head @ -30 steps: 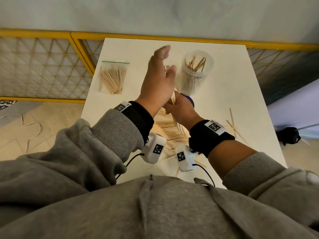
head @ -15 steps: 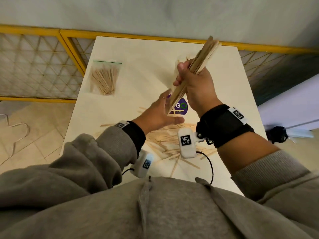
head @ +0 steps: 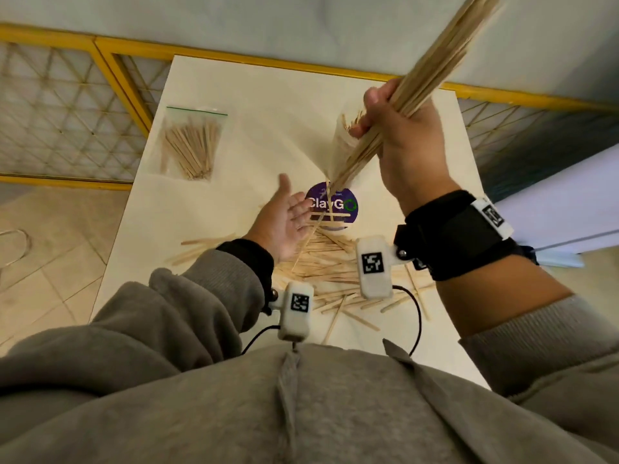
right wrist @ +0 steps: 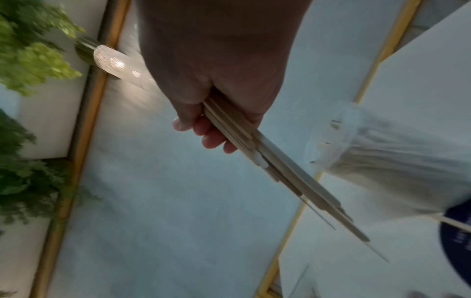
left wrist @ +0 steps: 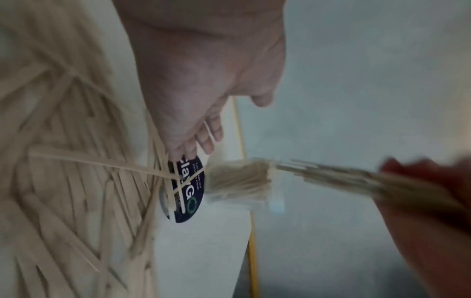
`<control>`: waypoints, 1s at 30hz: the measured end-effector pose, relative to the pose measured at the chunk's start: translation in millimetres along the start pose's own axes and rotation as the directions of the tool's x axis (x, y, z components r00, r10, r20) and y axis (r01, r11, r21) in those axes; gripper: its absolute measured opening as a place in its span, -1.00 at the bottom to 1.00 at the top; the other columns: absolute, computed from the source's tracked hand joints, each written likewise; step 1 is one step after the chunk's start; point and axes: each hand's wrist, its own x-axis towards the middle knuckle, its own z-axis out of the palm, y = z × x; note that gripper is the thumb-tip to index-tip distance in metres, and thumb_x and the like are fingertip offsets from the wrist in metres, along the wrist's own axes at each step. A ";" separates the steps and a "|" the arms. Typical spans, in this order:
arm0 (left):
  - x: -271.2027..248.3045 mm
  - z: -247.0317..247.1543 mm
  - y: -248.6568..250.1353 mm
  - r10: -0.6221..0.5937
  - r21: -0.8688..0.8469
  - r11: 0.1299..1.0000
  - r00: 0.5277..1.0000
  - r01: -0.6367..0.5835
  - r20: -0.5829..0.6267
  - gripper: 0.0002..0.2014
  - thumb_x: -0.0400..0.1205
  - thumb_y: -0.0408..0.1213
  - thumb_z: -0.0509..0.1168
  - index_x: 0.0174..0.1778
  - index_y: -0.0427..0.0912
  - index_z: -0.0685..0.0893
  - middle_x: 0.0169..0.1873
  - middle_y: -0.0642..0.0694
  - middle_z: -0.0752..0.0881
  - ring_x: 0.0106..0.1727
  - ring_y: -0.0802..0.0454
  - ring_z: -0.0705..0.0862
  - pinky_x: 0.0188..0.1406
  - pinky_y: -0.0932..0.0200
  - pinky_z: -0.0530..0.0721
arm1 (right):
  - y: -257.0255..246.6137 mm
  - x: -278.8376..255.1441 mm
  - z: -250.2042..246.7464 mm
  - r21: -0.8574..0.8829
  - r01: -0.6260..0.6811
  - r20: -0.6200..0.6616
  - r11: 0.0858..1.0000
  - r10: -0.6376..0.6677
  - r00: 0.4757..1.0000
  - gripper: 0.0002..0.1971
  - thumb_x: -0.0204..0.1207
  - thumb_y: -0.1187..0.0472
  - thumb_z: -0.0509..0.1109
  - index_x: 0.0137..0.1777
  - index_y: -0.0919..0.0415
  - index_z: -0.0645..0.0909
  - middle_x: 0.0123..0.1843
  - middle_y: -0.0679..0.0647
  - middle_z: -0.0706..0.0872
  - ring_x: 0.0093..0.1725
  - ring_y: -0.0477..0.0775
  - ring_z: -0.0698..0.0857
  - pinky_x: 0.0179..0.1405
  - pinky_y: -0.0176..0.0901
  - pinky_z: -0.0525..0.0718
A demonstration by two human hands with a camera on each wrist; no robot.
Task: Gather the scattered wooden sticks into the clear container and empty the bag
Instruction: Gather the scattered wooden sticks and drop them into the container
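The right hand (head: 407, 152) grips a bundle of sticks (head: 432, 67) above the clear container (head: 338, 152), while the left hand (head: 284, 222) hovers spread over the scattered sticks (head: 321, 262).

The place looks like a staged recording corner inside a room rather than a lived-in home or a kitchen. A small white table (head: 254, 105) stands against a plain pale wall (head: 234, 25), hemmed in by a low yellow-framed fence (head: 67, 105) with a diamond wire mesh. The floor (head: 50, 249) is laid with beige tiles, and a loose cable (head: 16, 246) lies on it. A round purple sticker (head: 335, 205) reading "ClayGo" sits on the tabletop. The right wrist view shows green leafy plants (right wrist: 30, 50) and a glittery tube-shaped lamp (right wrist: 114, 64) on a pale surface edged with a wooden strip (right wrist: 84, 121), though whether that is wall or ceiling cannot be told.
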 end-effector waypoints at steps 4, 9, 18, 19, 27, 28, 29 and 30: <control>9.9 1.0 -1.7 -0.212 -0.287 0.940 0.975 0.184 -0.070 -0.25 0.63 0.30 -0.04 0.21 -0.40 0.58 0.12 -0.34 0.70 0.26 -0.25 0.64 0.38 -0.12 0.53 | 1.5 -5.4 12.8 -0.012 -0.008 0.086 1.000 0.009 0.996 -0.86 0.44 0.37 0.46 -0.23 0.20 0.54 -0.34 0.09 0.59 -0.35 0.14 0.62 -0.18 -0.01 0.69; 1.4 26.4 8.1 -0.218 -0.249 0.950 0.972 0.189 -0.091 -0.50 0.78 -0.16 -0.11 -0.09 -0.48 0.60 -0.38 -0.34 0.76 -0.30 -0.16 0.77 -0.15 0.04 0.77 | 42.1 -30.3 13.8 -0.091 -0.164 0.076 0.982 0.171 0.982 -0.78 0.36 0.42 0.53 -0.17 0.20 0.54 -0.35 -0.06 0.67 -0.28 0.17 0.71 -0.11 0.07 0.75; 22.6 25.7 -3.5 -0.261 -0.016 0.965 0.960 0.261 -0.103 -0.66 0.75 -0.14 0.03 -0.04 -0.28 0.64 -0.22 -0.18 0.74 -0.22 -0.09 0.73 -0.05 0.01 0.70 | 58.5 -20.5 4.5 -0.253 -0.229 -0.034 0.940 0.228 0.973 -0.86 0.57 0.23 0.41 -0.20 0.13 0.53 -0.41 0.15 0.63 -0.40 0.08 0.67 -0.32 -0.08 0.70; 28.7 24.4 -3.1 -0.230 0.107 0.964 0.966 0.243 -0.119 -0.66 0.75 -0.09 0.06 0.01 -0.24 0.64 -0.11 -0.15 0.72 -0.11 -0.09 0.71 0.05 -0.01 0.66 | 52.4 -5.8 0.9 -0.249 -0.195 -0.081 0.949 0.181 0.980 -0.88 0.56 0.19 0.40 -0.16 0.15 0.52 -0.41 0.15 0.63 -0.41 0.08 0.66 -0.32 -0.08 0.70; 106.0 9.3 -3.6 0.272 0.971 0.118 0.947 -0.209 0.171 -0.62 0.65 0.01 0.11 0.27 -0.08 0.60 0.25 -0.23 0.61 0.38 -0.16 0.52 0.27 0.10 0.52 | -0.3 103.3 -32.6 -0.223 0.156 -0.300 0.962 -0.220 0.928 -0.85 0.53 0.22 0.43 -0.11 0.20 0.48 -0.39 0.00 0.67 -0.30 0.11 0.71 -0.06 0.03 0.77; 113.7 9.3 -5.5 0.228 0.985 0.008 0.960 -0.171 0.165 -0.53 0.65 0.06 0.10 0.44 -0.03 0.48 0.45 -0.27 0.45 0.55 -0.22 0.31 0.48 -0.04 0.36 | 9.8 108.5 -35.5 -0.284 0.109 -0.287 0.953 -0.193 0.938 -0.82 0.48 0.21 0.47 -0.10 0.19 0.48 -0.36 -0.01 0.68 -0.29 0.07 0.73 -0.03 0.02 0.76; 121.7 9.6 -8.0 0.197 0.984 -0.085 0.966 -0.155 0.169 -0.47 0.65 0.10 0.09 0.54 0.01 0.37 0.57 -0.27 0.27 0.62 -0.25 0.14 0.57 -0.13 0.21 | 22.4 112.9 -40.3 -0.343 0.049 -0.265 0.938 -0.147 0.953 -0.77 0.42 0.20 0.51 -0.09 0.20 0.49 -0.31 0.00 0.68 -0.27 0.02 0.73 0.00 -0.02 0.75; 125.1 9.7 -9.8 0.181 0.972 -0.176 0.965 -0.158 0.190 -0.44 0.65 0.13 0.08 0.57 0.04 0.31 0.62 -0.25 0.16 0.64 -0.27 0.04 0.59 -0.19 0.13 | 34.8 113.9 -45.1 -0.371 0.001 -0.228 0.929 -0.092 0.969 -0.70 0.34 0.18 0.55 -0.07 0.20 0.49 -0.26 0.02 0.67 -0.22 -0.03 0.73 0.01 -0.06 0.73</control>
